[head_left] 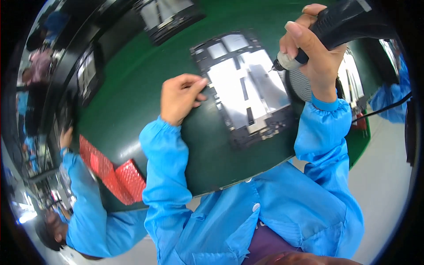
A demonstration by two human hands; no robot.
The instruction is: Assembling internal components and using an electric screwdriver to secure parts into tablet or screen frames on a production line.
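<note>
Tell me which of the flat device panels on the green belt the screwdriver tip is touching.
The nearest, largest panel, lying between both hands; the electric screwdriver in the right hand points at its upper right edge. The others lie farther up the belt, untouched.

The bench (145,84) is dark green. On it lies a black frame with silver-grey panels (247,88). Red dimpled bags (115,174) sit at its near left edge. The screwdriver (340,22) is black, the sleeves (165,168) bright blue.

A long green conveyor belt (132,92) ran through the room, edged on its far side by a dark rail (66,70). Red bubble-wrap sheets (112,170) lay on the belt's near edge. A pale grey floor (384,176) showed at the right. A co-worker in a blue smock (84,216) stood further along the line. Bright light glared low at the left (26,216).
</note>
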